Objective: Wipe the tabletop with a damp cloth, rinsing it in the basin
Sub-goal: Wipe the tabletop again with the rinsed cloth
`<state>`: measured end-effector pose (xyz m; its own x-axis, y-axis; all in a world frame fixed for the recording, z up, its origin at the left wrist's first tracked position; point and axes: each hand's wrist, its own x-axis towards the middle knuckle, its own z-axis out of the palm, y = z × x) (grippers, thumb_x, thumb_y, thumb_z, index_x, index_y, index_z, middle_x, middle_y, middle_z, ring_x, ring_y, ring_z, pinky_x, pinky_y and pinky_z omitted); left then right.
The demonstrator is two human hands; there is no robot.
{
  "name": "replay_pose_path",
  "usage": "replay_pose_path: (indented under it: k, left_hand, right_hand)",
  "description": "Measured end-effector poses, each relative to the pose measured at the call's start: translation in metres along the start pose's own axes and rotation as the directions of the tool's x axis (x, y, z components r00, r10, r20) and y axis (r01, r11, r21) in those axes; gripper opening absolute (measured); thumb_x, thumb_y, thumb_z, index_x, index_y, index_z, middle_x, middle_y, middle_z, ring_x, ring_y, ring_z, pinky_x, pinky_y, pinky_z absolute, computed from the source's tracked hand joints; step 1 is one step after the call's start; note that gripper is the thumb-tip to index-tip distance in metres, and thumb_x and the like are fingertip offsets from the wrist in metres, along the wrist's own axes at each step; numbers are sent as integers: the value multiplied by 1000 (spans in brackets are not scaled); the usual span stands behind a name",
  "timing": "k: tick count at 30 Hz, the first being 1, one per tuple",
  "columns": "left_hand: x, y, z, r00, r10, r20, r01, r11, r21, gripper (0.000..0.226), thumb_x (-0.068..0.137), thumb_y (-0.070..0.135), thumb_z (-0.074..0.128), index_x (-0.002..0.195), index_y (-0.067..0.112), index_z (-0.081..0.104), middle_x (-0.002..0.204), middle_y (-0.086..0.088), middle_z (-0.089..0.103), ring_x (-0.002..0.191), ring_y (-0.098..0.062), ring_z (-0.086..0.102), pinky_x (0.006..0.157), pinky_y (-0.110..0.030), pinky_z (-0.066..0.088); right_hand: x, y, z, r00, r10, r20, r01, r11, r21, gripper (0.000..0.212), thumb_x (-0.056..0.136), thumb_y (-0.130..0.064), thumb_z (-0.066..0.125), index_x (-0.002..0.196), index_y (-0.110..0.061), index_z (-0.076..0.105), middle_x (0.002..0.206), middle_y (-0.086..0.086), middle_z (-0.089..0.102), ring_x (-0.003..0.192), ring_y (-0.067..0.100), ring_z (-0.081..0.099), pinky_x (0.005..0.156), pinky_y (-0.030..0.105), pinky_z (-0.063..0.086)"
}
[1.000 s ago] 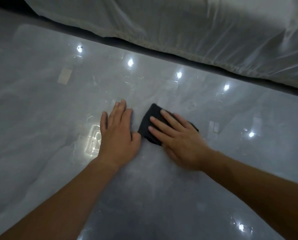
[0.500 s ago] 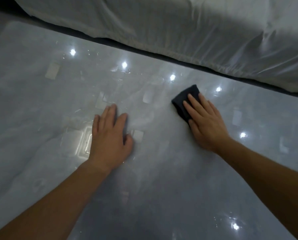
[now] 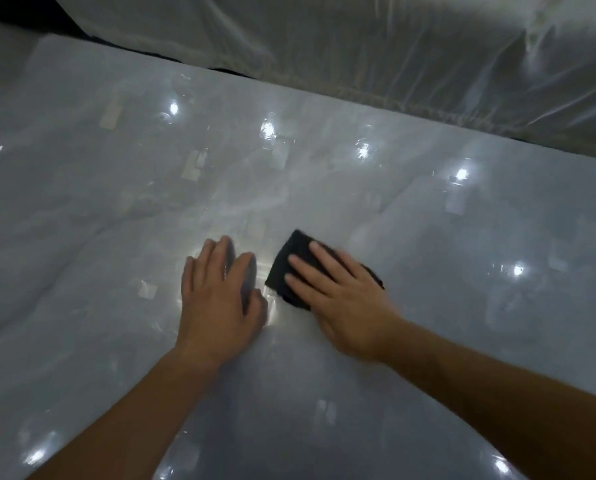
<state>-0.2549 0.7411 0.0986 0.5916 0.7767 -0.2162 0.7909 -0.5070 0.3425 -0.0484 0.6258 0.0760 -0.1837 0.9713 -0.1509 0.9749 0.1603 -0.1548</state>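
Dark folded cloth pressed flat under my spread right hand on glossy grey tabletop; left hand flat, fingers together.

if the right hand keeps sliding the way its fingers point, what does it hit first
The right hand, flat on the folded black cloth, points up-left across the glossy grey tabletop. That stretch looks bare; the first thing it would probably meet is the far edge and the white plastic sheeting beyond, though depth is unclear.

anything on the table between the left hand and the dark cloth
Nothing: in the head view only a narrow strip of bare, glossy tabletop with a bright reflection separates the left hand from the dark cloth under the right hand.
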Motion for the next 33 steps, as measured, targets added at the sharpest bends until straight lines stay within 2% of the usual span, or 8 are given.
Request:
replay_pose_path:
  k: [3,6,10,14,18,22,26,33]
  left_hand:
    - [-20,-10,1,991,-92,95,81,990,120,63,87,54,41,146,35,33,166,-11,9,153,-34,-2,118,-61,1]
    - [-32,-20,1,979,-145,142,120,978,173,77,84,68,31,155,40,17,168,-5,-4,153,-33,-9,117,-64,1]
    - [-29,-19,-1,968,-188,169,163,975,150,82,80,70,32,156,41,15,168,0,-7,153,-31,-11,118,-66,4]
    - [-31,-18,-6,966,-180,187,153,977,150,83,80,70,33,156,42,15,168,1,-7,153,-31,-10,118,-66,5]
    - [-31,-16,-6,970,-164,178,135,977,165,78,88,66,40,157,42,12,168,0,-9,153,-33,-12,117,-66,5]
    - [-33,-16,-6,969,-148,196,106,972,210,74,93,64,38,156,43,5,167,-1,-13,152,-33,-14,118,-64,5]
    - [-33,-26,-15,979,-98,180,61,978,198,72,97,59,33,156,40,-4,168,2,-5,153,-28,-4,116,-57,13]
    - [-18,-93,-45,993,-11,115,-2,993,116,78,91,53,33,159,26,7,169,-3,1,154,-25,1,121,-50,6]
  right_hand:
    - [-19,28,0,976,-213,54,215,975,-48,61,95,-32,45,155,-27,34,164,0,26,153,32,17,122,49,20]
    - [11,86,-12,987,142,-76,-144,989,-32,56,98,-33,35,154,-24,35,163,3,30,150,33,24,119,51,25]
    - [38,78,-17,844,532,-64,-524,845,110,58,103,-33,30,159,-22,19,168,6,12,153,36,6,123,49,10]
    - [-11,-10,2,978,192,-79,-190,981,33,63,90,-34,37,152,-21,39,161,9,32,149,42,24,118,55,26]
    - [-63,-29,8,989,-144,31,144,989,14,60,94,-33,46,153,-28,37,164,0,28,153,32,18,121,50,20]
    - [-14,24,-1,980,189,-67,-187,982,29,58,96,-34,35,154,-26,35,163,2,29,152,31,21,119,51,24]
    - [54,15,-12,813,575,-92,-560,816,143,57,104,-35,29,159,-23,20,168,3,13,154,33,3,124,49,8]
    - [4,-106,13,988,152,-30,-150,987,52,56,98,-33,37,153,-22,39,163,3,28,152,35,18,119,54,26]
